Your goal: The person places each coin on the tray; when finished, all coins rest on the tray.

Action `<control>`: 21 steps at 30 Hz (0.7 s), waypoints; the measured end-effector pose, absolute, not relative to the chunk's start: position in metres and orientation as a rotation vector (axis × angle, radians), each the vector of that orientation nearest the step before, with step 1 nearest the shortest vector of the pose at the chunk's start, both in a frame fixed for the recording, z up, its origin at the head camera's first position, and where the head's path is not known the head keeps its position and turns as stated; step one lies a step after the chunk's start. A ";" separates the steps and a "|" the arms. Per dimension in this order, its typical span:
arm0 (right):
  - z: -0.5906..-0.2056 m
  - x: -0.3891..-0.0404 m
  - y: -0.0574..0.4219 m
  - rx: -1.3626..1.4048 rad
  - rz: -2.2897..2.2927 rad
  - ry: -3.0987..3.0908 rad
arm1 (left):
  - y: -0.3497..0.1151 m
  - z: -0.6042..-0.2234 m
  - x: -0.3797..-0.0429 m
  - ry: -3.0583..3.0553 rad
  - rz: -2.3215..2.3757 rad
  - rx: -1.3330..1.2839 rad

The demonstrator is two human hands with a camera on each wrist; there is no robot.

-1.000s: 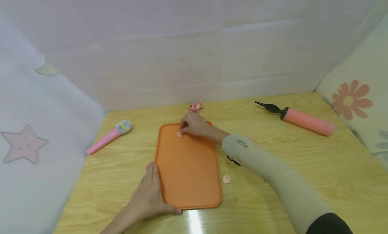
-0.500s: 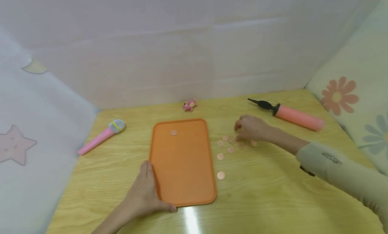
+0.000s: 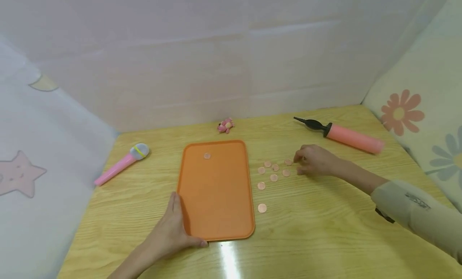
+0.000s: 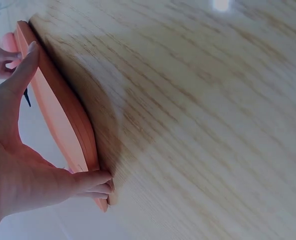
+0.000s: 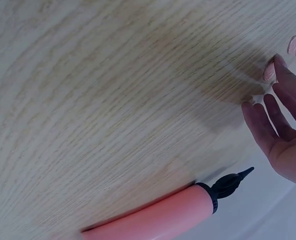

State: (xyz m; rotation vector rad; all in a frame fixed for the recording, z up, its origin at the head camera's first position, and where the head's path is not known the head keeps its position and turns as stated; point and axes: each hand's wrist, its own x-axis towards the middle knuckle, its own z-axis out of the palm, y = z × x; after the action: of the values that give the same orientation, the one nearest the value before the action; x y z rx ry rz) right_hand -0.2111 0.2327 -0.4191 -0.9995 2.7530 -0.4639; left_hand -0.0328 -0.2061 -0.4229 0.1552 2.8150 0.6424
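Note:
In the head view my left hand (image 3: pixel 169 229) spans the near left corner of an orange tray (image 3: pixel 216 198). Its fingers lie along the left side and its thumb along the near side. One copper-coloured coin (image 3: pixel 207 155) lies at the far end of the tray. My right hand (image 3: pixel 317 160) is low over the table, right of a group of similar coins (image 3: pixel 274 178). In the right wrist view the tip of its thumb is right at a coin (image 5: pixel 269 71), with the other fingers loosely bent and apart from the thumb.
A pink toy microphone (image 3: pixel 122 166) lies left of the tray, and a small pink toy figure (image 3: pixel 225 125) sits behind it. A pink and black hand pump (image 3: pixel 350 137) lies at the back right. Fabric walls border the wooden table (image 3: pixel 306 231).
My right hand has moved from the coin on the tray to the coins at the right, leaving that coin behind, then slightly farther right. My left hand has stayed at the tray's corner.

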 end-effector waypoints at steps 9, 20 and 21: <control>-0.422 -0.215 0.233 -1.002 -0.451 2.766 | -0.206 -0.422 -0.035 2.792 0.641 0.151; -0.427 -0.217 0.231 -0.803 -0.422 2.748 | -0.205 -0.421 -0.034 2.803 0.667 0.119; -0.427 -0.217 0.232 -0.787 -0.420 2.741 | -0.205 -0.421 -0.034 2.804 0.670 0.117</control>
State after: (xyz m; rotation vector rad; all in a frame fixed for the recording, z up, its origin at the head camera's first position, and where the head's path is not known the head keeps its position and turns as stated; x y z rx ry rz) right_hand -0.2169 0.2316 -0.4271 -0.7871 2.7413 -0.4197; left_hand -0.0341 -0.2050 -0.4212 0.1174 2.8043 0.6702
